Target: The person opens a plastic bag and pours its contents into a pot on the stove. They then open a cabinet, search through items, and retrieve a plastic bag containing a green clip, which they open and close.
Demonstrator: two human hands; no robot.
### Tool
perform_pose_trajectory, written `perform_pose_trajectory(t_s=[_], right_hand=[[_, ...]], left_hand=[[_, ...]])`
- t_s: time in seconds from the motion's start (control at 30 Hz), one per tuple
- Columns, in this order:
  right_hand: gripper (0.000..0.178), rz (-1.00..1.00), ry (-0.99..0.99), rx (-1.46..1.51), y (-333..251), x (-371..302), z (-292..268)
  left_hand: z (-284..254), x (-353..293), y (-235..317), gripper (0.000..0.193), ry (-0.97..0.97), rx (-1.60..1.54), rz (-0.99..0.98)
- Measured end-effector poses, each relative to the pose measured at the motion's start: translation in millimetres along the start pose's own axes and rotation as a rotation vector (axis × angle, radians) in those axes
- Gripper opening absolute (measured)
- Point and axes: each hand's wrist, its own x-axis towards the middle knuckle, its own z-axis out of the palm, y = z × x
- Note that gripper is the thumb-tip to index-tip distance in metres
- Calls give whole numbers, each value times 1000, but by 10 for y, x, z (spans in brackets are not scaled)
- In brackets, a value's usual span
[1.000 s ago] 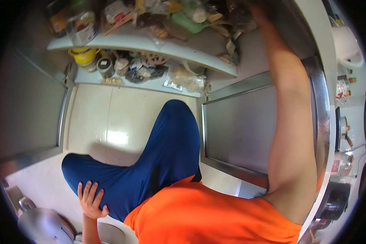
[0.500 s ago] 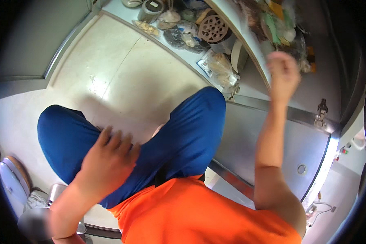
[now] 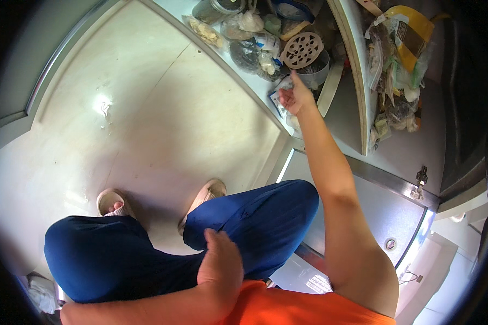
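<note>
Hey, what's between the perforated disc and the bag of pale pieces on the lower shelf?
The head view shows a clear bag, a dark bag and a blue-and-white packet between the disc and the pale pieces.

a pale, glossy floor is crossed by a thin dark seam, and a bright patch of light is reflected in it. soft shadow is cast across its middle. at upper left, a greyish door panel is edged with metal. at right, a cabinet is fitted with a white lower shelf and an upper shelf, its edge bent by the lens. below, an opened metal-framed door is held by a hinge.
</note>
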Motion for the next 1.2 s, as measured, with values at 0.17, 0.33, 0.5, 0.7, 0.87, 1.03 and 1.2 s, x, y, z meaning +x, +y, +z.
perform_pose_trajectory(t_s=[0.17,0.33,0.5,0.7,0.87,1.03,1.2], right_hand=[[69,-5,338,83,-278,392,-102],[46,-3,369,199,-168,514,-83],[45,-14,305,221,-134,478,-103],[28,-104,241,226,-350,402,293],[21,-212,130,267,-137,145,402],[13,-321,208,315,159,-196,-82],[30,-706,332,67,-195,-108,-203]], left_hand=[[-107,24,-101,49,94,57,98],[-124,14,-156,48,-4,58,-86],[-87,29,-134,48,41,3,-42],[-73,63,-174,48,21,24,-92],[-85,84,-193,48,-19,19,-69],[-60,88,-157,48,72,-16,-58],[-27,141,-160,49,90,-19,-65]])
